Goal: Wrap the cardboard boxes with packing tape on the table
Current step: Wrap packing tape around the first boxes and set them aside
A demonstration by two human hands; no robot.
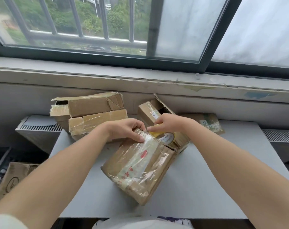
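A worn cardboard box (140, 169), glossy with clear tape and red print, lies tilted in the middle of the grey table (206, 187). My left hand (127, 129) grips the box's far top edge, thumb pressing the tape down. My right hand (168, 123) holds a yellowish roll of packing tape (165, 138) just behind that edge, with its fingers curled over the roll. The roll's lower part is hidden by the box.
Two taped boxes (91, 113) are stacked at the back left. An open box (153, 111) stands behind my right hand, and a flat labelled package (208, 123) lies at the back right. Another box (13, 179) sits low at the left. A window sill runs behind.
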